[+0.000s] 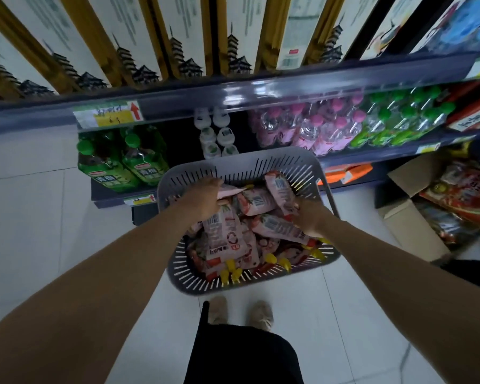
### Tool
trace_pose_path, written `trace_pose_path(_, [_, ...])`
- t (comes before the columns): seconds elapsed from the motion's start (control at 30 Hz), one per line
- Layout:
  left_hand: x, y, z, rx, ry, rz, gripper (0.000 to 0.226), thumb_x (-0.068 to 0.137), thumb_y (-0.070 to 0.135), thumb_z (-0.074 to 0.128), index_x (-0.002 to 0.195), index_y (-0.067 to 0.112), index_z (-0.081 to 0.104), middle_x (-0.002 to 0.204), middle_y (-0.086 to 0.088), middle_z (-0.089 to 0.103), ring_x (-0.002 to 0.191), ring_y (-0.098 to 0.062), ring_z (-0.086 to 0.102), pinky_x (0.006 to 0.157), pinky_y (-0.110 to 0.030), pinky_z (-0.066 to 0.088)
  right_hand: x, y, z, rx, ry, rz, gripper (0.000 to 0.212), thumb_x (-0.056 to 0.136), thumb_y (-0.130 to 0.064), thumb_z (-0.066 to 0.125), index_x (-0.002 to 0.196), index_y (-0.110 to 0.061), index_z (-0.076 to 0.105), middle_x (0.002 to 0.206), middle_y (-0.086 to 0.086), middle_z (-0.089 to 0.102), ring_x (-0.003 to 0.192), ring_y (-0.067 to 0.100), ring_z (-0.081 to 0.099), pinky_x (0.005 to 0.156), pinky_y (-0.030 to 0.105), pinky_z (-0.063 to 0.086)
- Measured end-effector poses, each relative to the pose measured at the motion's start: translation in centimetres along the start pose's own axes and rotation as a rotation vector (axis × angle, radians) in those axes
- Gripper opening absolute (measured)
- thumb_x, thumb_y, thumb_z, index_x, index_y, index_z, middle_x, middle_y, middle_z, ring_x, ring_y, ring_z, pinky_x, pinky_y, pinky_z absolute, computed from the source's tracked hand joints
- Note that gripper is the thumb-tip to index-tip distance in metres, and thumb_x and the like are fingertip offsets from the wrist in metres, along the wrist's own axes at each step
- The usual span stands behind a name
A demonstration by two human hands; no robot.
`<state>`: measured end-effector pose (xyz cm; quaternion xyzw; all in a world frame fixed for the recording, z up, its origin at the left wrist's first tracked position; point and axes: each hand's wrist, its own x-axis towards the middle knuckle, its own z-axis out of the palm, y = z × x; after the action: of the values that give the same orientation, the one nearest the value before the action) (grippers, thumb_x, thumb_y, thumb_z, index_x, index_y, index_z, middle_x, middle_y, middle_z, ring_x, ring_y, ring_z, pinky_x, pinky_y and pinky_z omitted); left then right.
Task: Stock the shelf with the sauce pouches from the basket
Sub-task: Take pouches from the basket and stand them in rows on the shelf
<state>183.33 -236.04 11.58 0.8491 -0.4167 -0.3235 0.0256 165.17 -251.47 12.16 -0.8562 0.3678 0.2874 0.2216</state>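
A grey slotted basket (250, 162) stands on the floor in front of the shelf, filled with several pink sauce pouches (225, 231) that have yellow caps. My left hand (205, 196) is inside the basket at its far left, fingers closed on a pink pouch (232, 191). My right hand (309, 217) is at the basket's right side, gripping another pouch (280, 227) that lies across the pile. The shelf (233, 97) rises right behind the basket.
Green tea bottles (122, 159) stand on the lower shelf at left, small white bottles (215, 134) in the middle, pink- and green-capped water bottles (330, 126) at right. An open cardboard box (416, 217) of red packets sits on the floor at right. My feet (240, 313) stand just behind the basket.
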Motion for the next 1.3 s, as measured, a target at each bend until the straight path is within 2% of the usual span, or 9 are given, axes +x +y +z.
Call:
trace_pose_path(0.33, [4.3,-0.8,3.8,0.209,0.054,0.004,0.045,0.090,0.023,0.055,0.131,0.007,0.043,0.133,-0.013,0.044,0.124,-0.030,0.034,0.103,-0.041,0.036,3.4,0.2,3.2,-0.014,-0.054,0.066,0.065,0.095,-0.032,0.046,0.148,-0.010,0.015,0.131,0.019,0.053,0.116,0.034,0.054,0.094,0.041,0.046])
trace_pose_path(0.5, [5.7,-0.5,4.9,0.391,0.150,-0.023,0.037,0.086,0.022,0.063,0.119,0.006,0.054,0.121,-0.011,0.054,0.117,-0.030,0.040,0.093,-0.041,0.041,4.4,0.2,3.7,-0.100,-0.068,0.103,0.062,0.096,-0.034,0.043,0.147,-0.009,0.017,0.127,0.019,0.056,0.114,0.034,0.056,0.087,0.039,0.046])
trace_pose_path(0.6, [6.0,0.0,4.7,0.460,0.173,-0.009,0.026,0.085,0.021,0.063,0.107,0.007,0.063,0.113,-0.011,0.061,0.112,-0.030,0.046,0.089,-0.038,0.041,5.1,0.1,4.0,-0.124,-0.053,0.112,0.049,0.097,-0.026,0.041,0.140,-0.006,0.030,0.125,0.018,0.057,0.111,0.035,0.058,0.089,0.043,0.049])
trace_pose_path(0.8, [4.7,0.7,2.7,0.385,0.195,-0.065,0.024,0.081,0.006,0.062,0.104,0.005,0.064,0.112,-0.016,0.062,0.109,-0.030,0.054,0.088,-0.036,0.044,4.9,0.6,3.5,-0.197,-0.007,0.148,0.038,0.088,-0.012,0.054,0.126,-0.007,0.049,0.117,0.015,0.060,0.107,0.035,0.060,0.085,0.042,0.054])
trace_pose_path(0.97, [3.0,0.3,0.1,0.111,0.248,-0.210,0.018,0.084,0.003,0.051,0.094,0.007,0.066,0.102,-0.014,0.068,0.095,-0.030,0.064,0.069,-0.032,0.047,4.2,0.2,1.8,-0.239,0.021,0.138,0.030,0.087,-0.010,0.056,0.116,-0.003,0.057,0.110,0.015,0.064,0.101,0.032,0.064,0.081,0.039,0.055])
trace_pose_path(1.07, [1.8,0.2,-1.7,-0.191,0.219,-0.292,0.021,0.085,0.006,0.053,0.101,0.008,0.067,0.105,-0.013,0.068,0.101,-0.030,0.064,0.077,-0.034,0.050,3.1,-0.4,-0.9,-0.215,0.140,0.173,0.024,0.088,-0.006,0.052,0.111,-0.001,0.060,0.111,0.018,0.064,0.105,0.034,0.062,0.080,0.039,0.052])
trace_pose_path(1.13, [0.8,0.3,-3.1,-0.348,0.166,-0.318,0.014,0.085,0.010,0.057,0.095,0.007,0.066,0.096,-0.012,0.066,0.100,-0.029,0.064,0.076,-0.031,0.050,2.4,-0.6,-3.1,-0.115,0.232,0.190,0.011,0.089,-0.012,0.052,0.092,-0.006,0.061,0.101,0.017,0.064,0.097,0.034,0.063,0.073,0.036,0.051])
trace_pose_path(1.23, [-1.3,0.7,-4.7,-0.693,0.151,-0.361,0.026,0.084,0.007,0.061,0.109,0.000,0.064,0.093,-0.011,0.061,0.090,-0.022,0.060,0.066,-0.022,0.050,0.7,-1.0,-6.3,0.015,0.207,0.156,0.024,0.087,-0.030,0.057,0.079,-0.008,0.055,0.086,0.015,0.059,0.081,0.030,0.060,0.066,0.031,0.047])
trace_pose_path(1.3, [-3.3,1.3,-5.9,-0.989,0.150,-0.364,0.030,0.082,0.000,0.064,0.111,-0.003,0.063,0.092,-0.011,0.063,0.088,-0.021,0.059,0.078,-0.029,0.053,-1.1,-1.1,-8.5,0.061,0.194,0.137,0.031,0.082,-0.034,0.064,0.083,-0.004,0.062,0.080,0.012,0.059,0.080,0.028,0.060,0.064,0.027,0.046])
